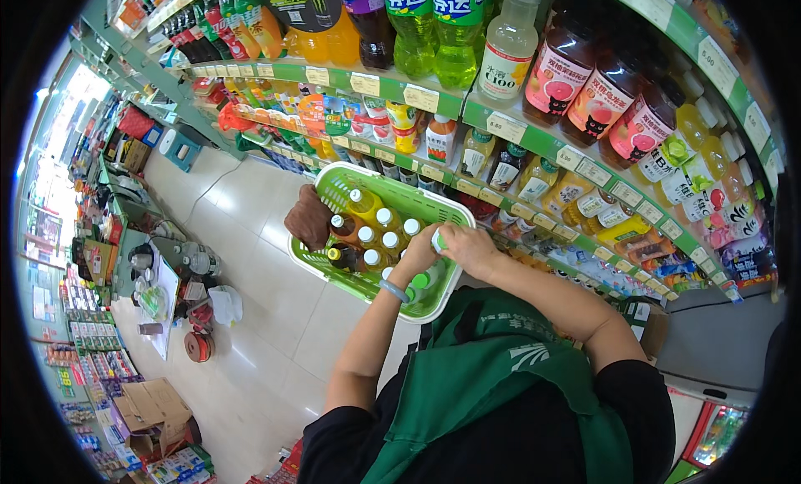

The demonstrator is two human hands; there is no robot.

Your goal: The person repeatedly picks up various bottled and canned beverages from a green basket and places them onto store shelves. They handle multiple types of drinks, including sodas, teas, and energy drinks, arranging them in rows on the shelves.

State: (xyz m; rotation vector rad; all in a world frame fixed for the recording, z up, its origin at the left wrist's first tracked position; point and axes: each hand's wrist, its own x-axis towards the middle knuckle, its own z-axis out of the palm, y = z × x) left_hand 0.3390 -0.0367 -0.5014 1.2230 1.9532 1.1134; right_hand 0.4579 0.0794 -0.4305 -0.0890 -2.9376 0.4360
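Observation:
My left hand [418,259], with a pale bangle on its wrist, and my right hand [472,249] meet over the right part of a green plastic shopping basket [400,182]. Between them they hold a bottle [439,240], its white cap showing and most of its body covered by my fingers. Several drink bottles stand upright in the basket, among them a yellow juice bottle [365,203] with a white cap and a dark bottle [343,257] with a yellow cap. Green-topped bottles [420,282] sit below my left wrist. A brown cloth [308,218] hangs over the basket's left rim.
Drink shelves [457,99] with green price rails curve along the front and right. A blue-and-white stool [178,147] stands on the tiled floor [275,315]. At left are a white-topped table [164,296] and cardboard boxes [153,409]; at lower right, a glass-fronted cooler [719,431].

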